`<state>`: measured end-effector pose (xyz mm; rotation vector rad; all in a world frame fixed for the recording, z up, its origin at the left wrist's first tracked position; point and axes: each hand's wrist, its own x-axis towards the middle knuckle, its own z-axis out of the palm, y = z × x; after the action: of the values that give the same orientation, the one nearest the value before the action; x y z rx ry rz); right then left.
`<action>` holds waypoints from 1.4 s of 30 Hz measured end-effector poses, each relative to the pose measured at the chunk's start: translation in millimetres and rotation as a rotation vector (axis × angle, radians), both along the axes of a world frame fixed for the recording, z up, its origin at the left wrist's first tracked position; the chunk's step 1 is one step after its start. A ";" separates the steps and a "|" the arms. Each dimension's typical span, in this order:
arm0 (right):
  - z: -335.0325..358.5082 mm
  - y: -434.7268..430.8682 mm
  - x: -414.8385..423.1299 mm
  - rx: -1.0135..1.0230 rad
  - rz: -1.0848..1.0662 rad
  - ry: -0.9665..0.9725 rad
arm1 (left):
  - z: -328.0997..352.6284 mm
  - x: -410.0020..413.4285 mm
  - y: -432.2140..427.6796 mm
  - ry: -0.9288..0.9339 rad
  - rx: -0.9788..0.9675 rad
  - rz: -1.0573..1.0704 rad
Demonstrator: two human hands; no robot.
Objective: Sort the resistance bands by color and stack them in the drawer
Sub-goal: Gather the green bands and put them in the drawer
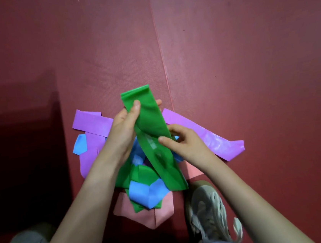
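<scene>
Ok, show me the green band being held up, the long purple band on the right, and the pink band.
held green band [149, 122], head view, on its flat upper stretch.
long purple band [214, 139], head view, on its glossy middle.
pink band [164, 214], head view, on its folded lower tip.

A single view is given, taken from a wide-angle camera worn on the head. It is aimed almost straight down at the red floor mat [248, 61], and both forearms are seen entering from the bottom edge. The left hand [124, 125] and right hand [186, 144], with the green band [152, 126] held between them, are caught close to the lens near mid-frame. The right shoe [206, 212] is seen low in the frame, directly beneath the camera
</scene>
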<state>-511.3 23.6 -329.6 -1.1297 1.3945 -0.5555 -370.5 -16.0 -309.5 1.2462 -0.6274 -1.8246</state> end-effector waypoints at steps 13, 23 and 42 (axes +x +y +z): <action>0.0 13.4 -19.2 -0.163 -0.068 0.341 | 4.8 8.5 -1.8 0.019 -0.001 0.106; 7.0 34.9 -10.4 0.263 0.007 -0.054 | 6.1 8.1 -3.2 -0.005 -0.008 0.127; -28.5 56.1 25.2 -0.333 -0.038 0.442 | 12.0 11.5 -8.8 0.075 -0.005 0.039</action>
<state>-486.1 79.7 -358.1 -1.5642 1.7456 -0.6033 -359.0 -24.8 -297.5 1.1730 -0.5613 -1.8278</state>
